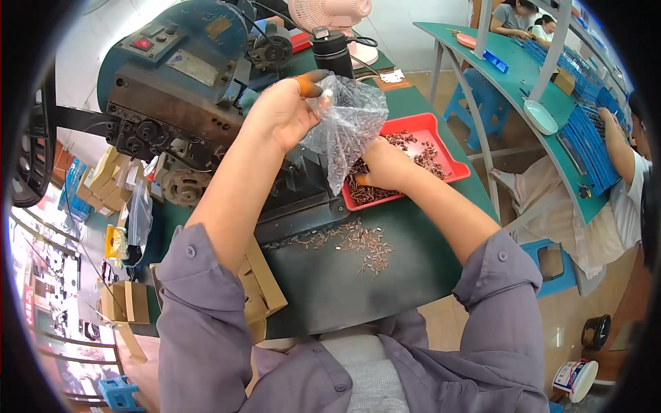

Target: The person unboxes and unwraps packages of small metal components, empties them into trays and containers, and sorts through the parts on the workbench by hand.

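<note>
A clear plastic bag is pinched by the left hand over the left side of the red tray; small metal pieces are reached by the nearer right hand, its grip hidden.

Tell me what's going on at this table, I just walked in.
Someone's left hand holds up a crinkled clear plastic bag, while their right hand is down among small copper-coloured pieces in a red tray. More loose pieces lie scattered on the green table in front. A big machine stands to the left.
</note>
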